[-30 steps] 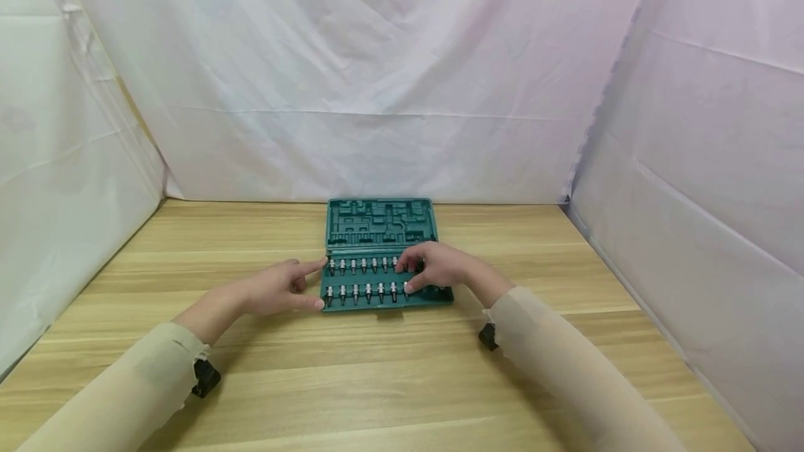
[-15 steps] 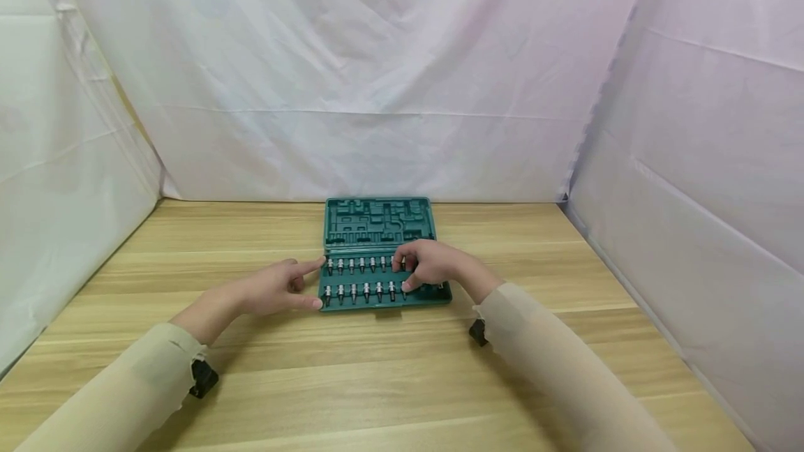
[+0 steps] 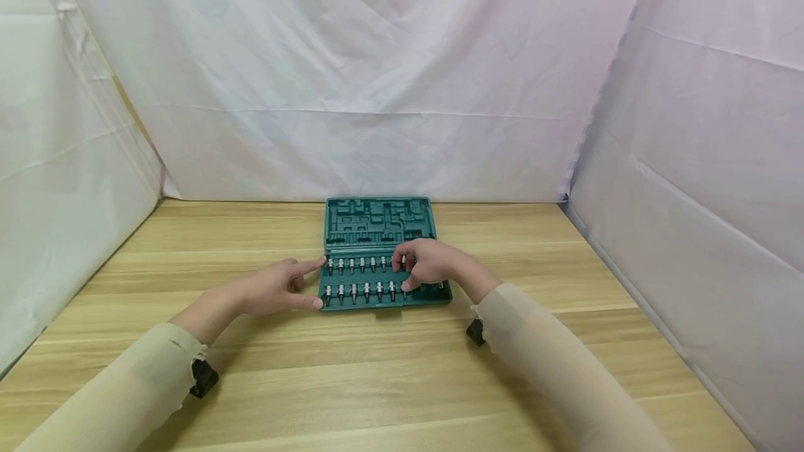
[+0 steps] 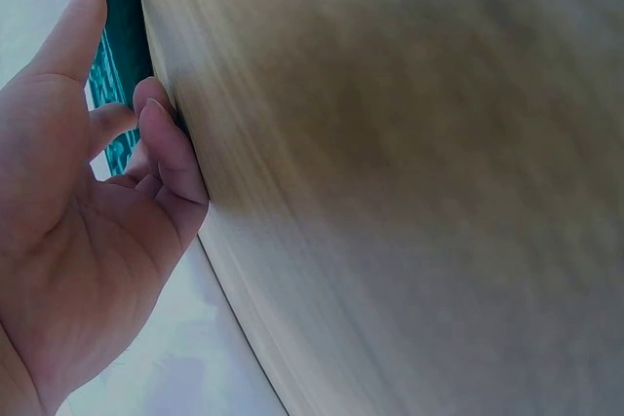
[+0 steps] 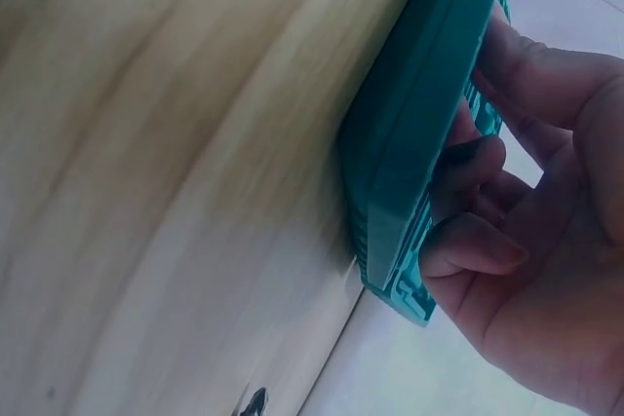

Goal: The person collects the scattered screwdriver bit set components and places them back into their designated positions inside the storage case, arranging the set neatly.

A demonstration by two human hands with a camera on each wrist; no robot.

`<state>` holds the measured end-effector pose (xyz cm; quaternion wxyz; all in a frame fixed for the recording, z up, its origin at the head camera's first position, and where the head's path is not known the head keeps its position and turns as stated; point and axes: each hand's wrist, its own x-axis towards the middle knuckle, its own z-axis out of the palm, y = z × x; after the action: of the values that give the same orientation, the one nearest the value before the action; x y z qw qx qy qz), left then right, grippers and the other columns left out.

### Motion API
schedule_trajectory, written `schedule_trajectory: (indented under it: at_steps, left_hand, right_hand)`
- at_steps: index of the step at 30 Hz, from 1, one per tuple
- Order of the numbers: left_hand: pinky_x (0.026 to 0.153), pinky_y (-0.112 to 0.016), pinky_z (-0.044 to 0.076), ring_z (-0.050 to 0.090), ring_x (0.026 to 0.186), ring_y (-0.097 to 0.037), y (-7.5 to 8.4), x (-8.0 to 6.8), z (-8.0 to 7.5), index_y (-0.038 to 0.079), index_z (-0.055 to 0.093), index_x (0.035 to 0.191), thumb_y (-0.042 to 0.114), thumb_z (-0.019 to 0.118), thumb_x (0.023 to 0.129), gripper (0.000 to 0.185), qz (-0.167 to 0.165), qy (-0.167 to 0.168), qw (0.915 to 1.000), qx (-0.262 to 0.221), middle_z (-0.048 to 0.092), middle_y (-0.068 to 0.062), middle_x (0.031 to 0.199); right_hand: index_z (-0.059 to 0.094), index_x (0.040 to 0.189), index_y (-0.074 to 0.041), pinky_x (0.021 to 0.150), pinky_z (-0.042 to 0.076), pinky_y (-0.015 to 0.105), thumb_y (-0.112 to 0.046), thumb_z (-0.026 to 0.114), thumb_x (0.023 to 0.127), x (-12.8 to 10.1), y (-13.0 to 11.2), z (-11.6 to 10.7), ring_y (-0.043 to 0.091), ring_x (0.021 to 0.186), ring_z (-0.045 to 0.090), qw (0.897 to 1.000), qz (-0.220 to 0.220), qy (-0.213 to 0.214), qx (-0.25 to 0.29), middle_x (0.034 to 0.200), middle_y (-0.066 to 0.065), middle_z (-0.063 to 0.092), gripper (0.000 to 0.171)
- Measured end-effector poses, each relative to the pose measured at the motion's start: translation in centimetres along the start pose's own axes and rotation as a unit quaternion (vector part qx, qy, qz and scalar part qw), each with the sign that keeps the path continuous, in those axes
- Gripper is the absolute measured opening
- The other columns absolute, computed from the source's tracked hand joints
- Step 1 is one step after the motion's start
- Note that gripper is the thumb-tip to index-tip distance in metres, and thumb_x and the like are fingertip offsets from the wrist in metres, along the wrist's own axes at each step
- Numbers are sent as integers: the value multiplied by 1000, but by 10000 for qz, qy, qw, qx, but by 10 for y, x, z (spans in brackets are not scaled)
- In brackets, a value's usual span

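Note:
A green plastic socket case point(image 3: 361, 307) lies unfolded on the wooden table, its lid point(image 3: 380, 208) toward the back wall. Two rows of silver bit sockets with dark tips fill its near half, among them a front-row bit socket point(image 3: 367, 291) and a back-row bit socket point(image 3: 362, 265). My left hand point(image 3: 273, 289) touches the case's left side with index finger and thumb spread apart; its other fingers curl under. My right hand point(image 3: 435, 262) reaches over the right part of the rows, thumb at a front-row socket, bent index finger by the back row. It covers several sockets there.
The wooden table point(image 3: 352, 389) extends around the case on all sides. White cloth point(image 3: 377, 75) hangs behind it, with more cloth at left and right. A black wrist device point(image 3: 204, 377) sits under the left sleeve cuff, another point(image 3: 476, 332) under the right.
The case and both hands appear slightly farther left in the view than a second ago. The right forearm has shifted a little left; the right fingers stay over the sockets.

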<state>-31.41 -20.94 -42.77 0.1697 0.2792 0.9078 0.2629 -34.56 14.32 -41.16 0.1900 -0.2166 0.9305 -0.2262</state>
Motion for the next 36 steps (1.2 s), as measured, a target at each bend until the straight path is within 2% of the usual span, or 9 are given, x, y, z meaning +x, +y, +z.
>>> schedule_trajectory:
  at_steps: [6, 12, 15, 21, 26, 36]
  left_hand:
    - [85, -39, 46, 52, 98, -21, 0, -1, 0, 15, 29, 176, 52, 78, 101, 96, -54, 13, 10000, 32, 56, -9, 111]
    - [84, -40, 45, 51, 98, -21, -1, -1, 0, 15, 30, 175, 52, 78, 101, 96, -71, 21, 10000, 50, 56, -9, 111]
    - [85, -40, 45, 51, 98, -21, -1, 0, 0, 15, 30, 175, 53, 78, 101, 96, -49, 28, 10000, 77, 56, -9, 111]
    - [85, -40, 45, 51, 98, -21, -1, 0, 0, 14, 30, 175, 52, 78, 101, 96, -28, 10, 10000, 38, 56, -9, 111]
    - [86, -40, 46, 52, 99, -21, -3, 2, 1, 15, 30, 175, 52, 78, 101, 95, -3, 24, 10000, 49, 56, -9, 112]
    - [85, -40, 45, 51, 97, -21, -3, 2, 1, 15, 30, 175, 52, 78, 101, 96, -45, 19, 10000, 80, 56, -9, 111]
  right_hand:
    - [74, 123, -28, 90, 53, 42, -26, 85, 99, -3, 8, 4, 20, 103, 60, 9996, -143, 183, -159, 116, 1, 67, 26]
    - [78, 130, -25, 102, 55, 44, -34, 83, 100, -9, 18, 7, 18, 116, 63, 9972, -574, 389, -266, 127, -2, 71, 32]
    - [78, 130, -23, 100, 56, 43, -35, 82, 102, -14, 21, 5, 18, 115, 64, 9962, -692, 488, -202, 128, -1, 72, 31]
    - [77, 133, -18, 89, 57, 39, -33, 74, 108, -29, 32, -6, 17, 99, 66, 9933, -796, 832, 107, 125, 0, 74, 29]
    - [75, 134, -15, 81, 54, 37, -32, 71, 110, -46, 47, -19, 17, 89, 62, 9917, -620, 1108, 183, 123, 2, 74, 30]
    - [76, 133, -14, 77, 55, 36, -29, 69, 110, -70, 85, -30, 19, 87, 64, 9901, -297, 1336, 315, 120, 5, 75, 28]
